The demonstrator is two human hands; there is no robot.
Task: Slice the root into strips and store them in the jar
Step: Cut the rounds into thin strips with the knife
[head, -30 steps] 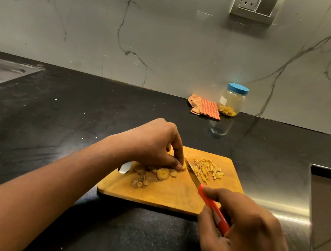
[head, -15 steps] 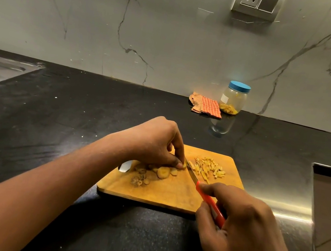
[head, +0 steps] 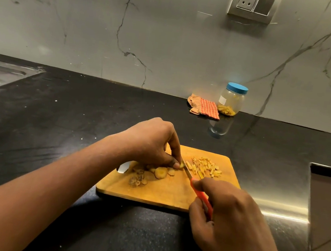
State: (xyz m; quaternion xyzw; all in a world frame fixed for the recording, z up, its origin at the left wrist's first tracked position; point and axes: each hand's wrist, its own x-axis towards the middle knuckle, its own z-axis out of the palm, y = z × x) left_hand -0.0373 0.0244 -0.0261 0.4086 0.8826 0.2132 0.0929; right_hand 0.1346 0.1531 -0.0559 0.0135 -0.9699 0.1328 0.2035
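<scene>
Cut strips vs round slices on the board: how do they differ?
Shape: strips are thin sticks, round slices are flat discs. Place: strips are heaped right of the knife, round slices lie left of it by the left hand. Both yellowish, on the cutting board.

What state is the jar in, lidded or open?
Lidded. The jar stands upright by the wall with its blue lid seated on top; yellow strips fill only its bottom.
</scene>
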